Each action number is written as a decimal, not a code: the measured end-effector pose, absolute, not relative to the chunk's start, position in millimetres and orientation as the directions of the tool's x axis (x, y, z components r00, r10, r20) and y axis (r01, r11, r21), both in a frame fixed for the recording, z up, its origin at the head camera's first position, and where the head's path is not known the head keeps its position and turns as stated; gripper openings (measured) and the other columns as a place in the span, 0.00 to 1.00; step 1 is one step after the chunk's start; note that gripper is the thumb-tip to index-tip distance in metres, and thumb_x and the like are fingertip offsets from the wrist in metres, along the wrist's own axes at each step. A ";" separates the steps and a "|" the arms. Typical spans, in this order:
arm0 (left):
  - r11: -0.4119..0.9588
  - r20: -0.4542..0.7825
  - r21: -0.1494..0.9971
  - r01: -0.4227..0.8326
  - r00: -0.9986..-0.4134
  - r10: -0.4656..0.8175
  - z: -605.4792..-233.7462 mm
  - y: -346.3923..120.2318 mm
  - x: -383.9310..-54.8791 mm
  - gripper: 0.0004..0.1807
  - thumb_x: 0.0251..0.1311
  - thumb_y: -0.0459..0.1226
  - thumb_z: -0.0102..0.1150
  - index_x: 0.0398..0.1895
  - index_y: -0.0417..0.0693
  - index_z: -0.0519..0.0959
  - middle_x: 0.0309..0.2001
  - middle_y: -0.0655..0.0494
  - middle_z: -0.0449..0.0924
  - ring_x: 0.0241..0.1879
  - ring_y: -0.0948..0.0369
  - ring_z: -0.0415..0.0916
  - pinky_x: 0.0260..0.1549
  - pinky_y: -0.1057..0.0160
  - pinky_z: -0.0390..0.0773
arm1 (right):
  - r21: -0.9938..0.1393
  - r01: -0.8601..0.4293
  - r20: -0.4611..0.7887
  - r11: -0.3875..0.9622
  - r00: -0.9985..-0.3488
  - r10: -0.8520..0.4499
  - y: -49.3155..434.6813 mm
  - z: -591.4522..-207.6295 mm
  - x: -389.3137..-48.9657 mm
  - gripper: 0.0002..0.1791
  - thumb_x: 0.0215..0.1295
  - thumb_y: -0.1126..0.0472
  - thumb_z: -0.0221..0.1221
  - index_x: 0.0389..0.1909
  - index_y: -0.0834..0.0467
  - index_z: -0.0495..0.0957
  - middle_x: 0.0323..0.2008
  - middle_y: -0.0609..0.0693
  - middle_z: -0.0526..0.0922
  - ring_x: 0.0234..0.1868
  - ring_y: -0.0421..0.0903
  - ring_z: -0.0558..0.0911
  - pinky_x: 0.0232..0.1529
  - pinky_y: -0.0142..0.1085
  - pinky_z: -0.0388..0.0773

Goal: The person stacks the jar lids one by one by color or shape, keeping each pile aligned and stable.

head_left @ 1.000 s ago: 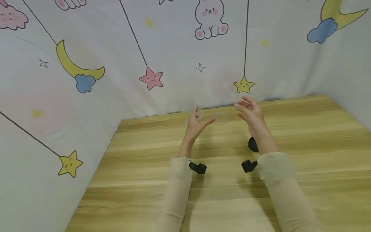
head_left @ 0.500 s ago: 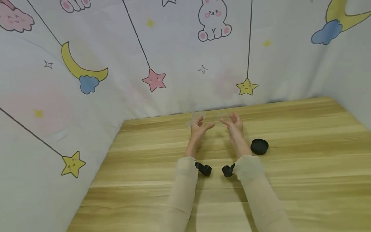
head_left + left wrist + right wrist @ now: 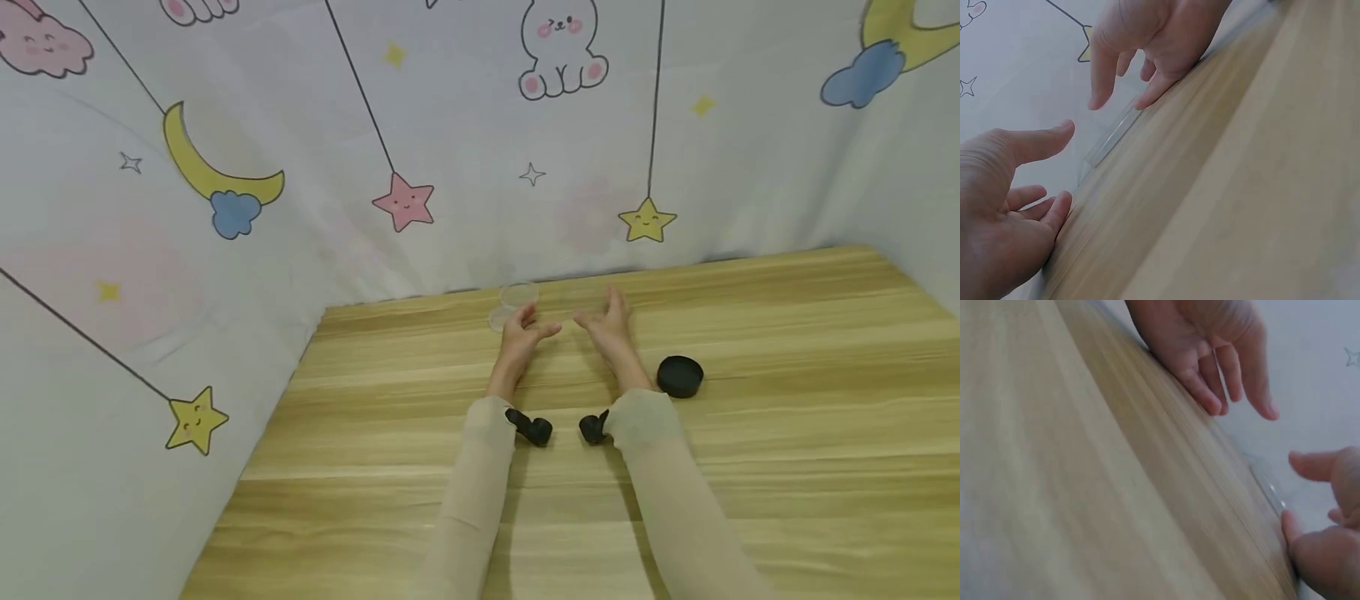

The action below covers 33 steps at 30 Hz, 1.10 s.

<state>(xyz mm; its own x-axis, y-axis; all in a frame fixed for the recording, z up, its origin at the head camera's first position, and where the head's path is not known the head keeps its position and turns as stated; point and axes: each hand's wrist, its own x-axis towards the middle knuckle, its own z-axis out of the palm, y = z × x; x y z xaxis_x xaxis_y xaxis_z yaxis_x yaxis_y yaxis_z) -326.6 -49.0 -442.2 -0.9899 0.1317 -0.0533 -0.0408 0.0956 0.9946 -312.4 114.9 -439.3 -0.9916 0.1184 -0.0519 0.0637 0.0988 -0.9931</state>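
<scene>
A clear, shallow round dish (image 3: 583,293), faint in the head view, lies on the wooden table between my two hands. My right hand (image 3: 611,333) is at its right side, with thumb and fingers spread. One fingertip of that hand appears to touch the edge of the clear dish (image 3: 1113,134) in the left wrist view. My left hand (image 3: 517,343) rests low at the left, thumb extended, its fingertips a little apart from the dish. Beyond the left fingers are two more clear round pieces, a larger one (image 3: 519,293) and a smaller one (image 3: 499,318), the smaller partly hidden.
A black, round, shallow container or lid (image 3: 680,377) sits on the table to the right of my right wrist. Behind the wooden table (image 3: 375,433) hangs a white cloth (image 3: 465,242) printed with stars and moons, meeting the table's far edge.
My right hand has come down and left to the clear dish, uncovering the black round piece. My left hand has lowered slightly and shifted a little right.
</scene>
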 end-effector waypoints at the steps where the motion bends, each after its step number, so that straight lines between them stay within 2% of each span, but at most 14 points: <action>1: 0.104 -0.055 0.994 -0.041 -0.989 0.136 -440.7 -49.8 -327.6 0.42 0.59 0.37 0.66 0.75 0.42 0.56 0.74 0.47 0.58 0.73 0.50 0.58 0.70 0.53 0.64 | -0.991 0.057 -0.040 0.124 -0.989 0.140 113.8 -439.0 -314.9 0.49 0.69 0.63 0.57 0.78 0.56 0.33 0.76 0.61 0.32 0.72 0.64 0.58 0.72 0.51 0.62; 4: 0.128 -0.056 0.991 -0.037 -0.987 0.150 -440.8 -50.4 -331.2 0.41 0.61 0.36 0.64 0.75 0.42 0.56 0.75 0.47 0.58 0.73 0.51 0.58 0.70 0.53 0.63 | -0.976 0.052 -0.007 0.210 -0.978 0.210 111.7 -441.3 -320.8 0.47 0.67 0.66 0.57 0.78 0.59 0.38 0.76 0.63 0.37 0.65 0.63 0.68 0.68 0.49 0.67; 6: 0.136 -0.055 0.990 -0.032 -0.985 0.165 -443.1 -49.1 -332.5 0.41 0.62 0.36 0.63 0.75 0.41 0.55 0.75 0.46 0.58 0.73 0.50 0.58 0.70 0.53 0.63 | -0.963 0.054 0.011 0.263 -0.971 0.239 112.3 -445.1 -322.3 0.46 0.66 0.67 0.57 0.78 0.60 0.41 0.76 0.64 0.41 0.63 0.63 0.69 0.67 0.49 0.68; 9: 0.135 -0.046 0.991 -0.022 -0.983 0.176 -444.4 -47.2 -334.0 0.40 0.62 0.35 0.63 0.75 0.39 0.55 0.75 0.45 0.58 0.73 0.50 0.58 0.70 0.52 0.62 | -0.942 0.035 0.052 0.334 -0.967 0.248 113.2 -448.5 -325.0 0.44 0.64 0.68 0.57 0.77 0.64 0.44 0.75 0.67 0.46 0.69 0.64 0.63 0.72 0.50 0.61; 13: 0.130 -0.038 0.991 -0.013 -0.982 0.187 -443.5 -45.0 -338.8 0.40 0.63 0.35 0.62 0.75 0.39 0.55 0.74 0.44 0.58 0.73 0.49 0.57 0.71 0.53 0.62 | -0.918 0.016 0.082 0.397 -0.970 0.229 114.0 -447.6 -328.2 0.43 0.64 0.68 0.57 0.76 0.66 0.46 0.74 0.69 0.49 0.76 0.64 0.49 0.76 0.51 0.52; 25: 0.175 -0.092 0.983 -0.056 -0.973 0.210 -440.0 -33.5 -349.5 0.42 0.63 0.39 0.63 0.76 0.44 0.53 0.75 0.44 0.57 0.74 0.50 0.55 0.70 0.52 0.63 | -0.921 0.062 0.026 0.384 -0.975 0.220 114.2 -444.4 -332.4 0.44 0.65 0.64 0.56 0.77 0.63 0.42 0.77 0.63 0.48 0.76 0.64 0.47 0.77 0.52 0.48; 33: 0.252 -0.087 0.967 -0.030 -0.973 0.216 -438.1 -27.9 -353.0 0.42 0.59 0.37 0.65 0.75 0.44 0.57 0.74 0.46 0.60 0.74 0.51 0.57 0.71 0.54 0.62 | -0.927 0.088 0.002 0.364 -0.971 0.241 112.6 -444.3 -335.4 0.44 0.63 0.64 0.57 0.77 0.62 0.46 0.73 0.63 0.58 0.75 0.62 0.52 0.76 0.49 0.52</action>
